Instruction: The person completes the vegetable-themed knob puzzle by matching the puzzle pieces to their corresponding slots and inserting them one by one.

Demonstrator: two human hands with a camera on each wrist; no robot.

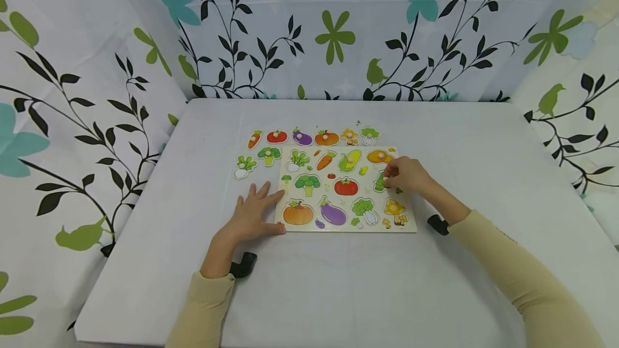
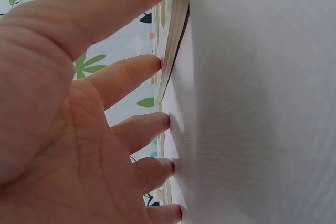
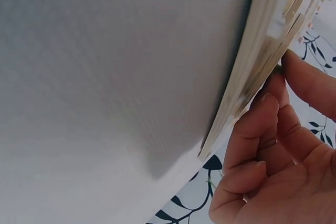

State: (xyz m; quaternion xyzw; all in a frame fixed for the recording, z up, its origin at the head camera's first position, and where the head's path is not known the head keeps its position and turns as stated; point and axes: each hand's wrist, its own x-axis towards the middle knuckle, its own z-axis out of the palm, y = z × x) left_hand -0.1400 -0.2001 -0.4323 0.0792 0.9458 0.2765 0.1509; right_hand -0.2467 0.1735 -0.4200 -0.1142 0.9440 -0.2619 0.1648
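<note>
1 puzzle bd (image 1: 338, 229), 8 veg pcs (image 1: 303, 137) off bd, 2 hands (image 1: 251, 215).

Board (image 1: 328, 190), loose pieces (image 1: 302, 137) on white table (image 1: 367, 283)

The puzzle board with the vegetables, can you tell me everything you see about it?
The puzzle board is a flat, cream-coloured rectangle with bright vegetable pictures, including a red tomato, a purple eggplant and an orange carrot. Its side looks like pale, layered wood. It lies flat on the white table. The left hand touches its left edge, while the right hand pinches a green piece at its right side, hiding a bit of it.
</note>
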